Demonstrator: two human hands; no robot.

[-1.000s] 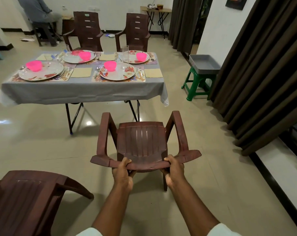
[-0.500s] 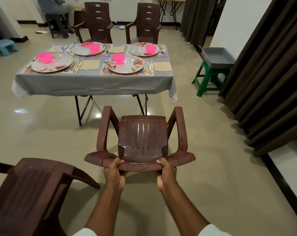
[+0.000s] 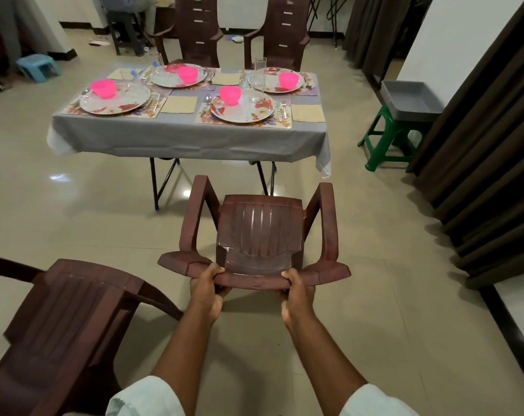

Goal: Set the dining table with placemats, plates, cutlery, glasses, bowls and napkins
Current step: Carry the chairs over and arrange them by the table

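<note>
Closer to the table (image 3: 188, 139) now, both hands (image 3: 206, 291) (image 3: 296, 291) grip the chair (image 3: 259, 235), apparently lifted.

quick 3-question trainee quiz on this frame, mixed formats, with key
1. True or false: both the left hand and the right hand grip the top edge of the brown plastic armchair's backrest.
2. How many bright pink plastic bowls sit on floral plates on the grey-clothed dining table? A) two B) three C) four
3. Fill in: the shallow grey plastic tray rests on a ____ plastic stool.

Key: 1 true. 2 C: near left, near right, far left, far right. 3 green.
</note>
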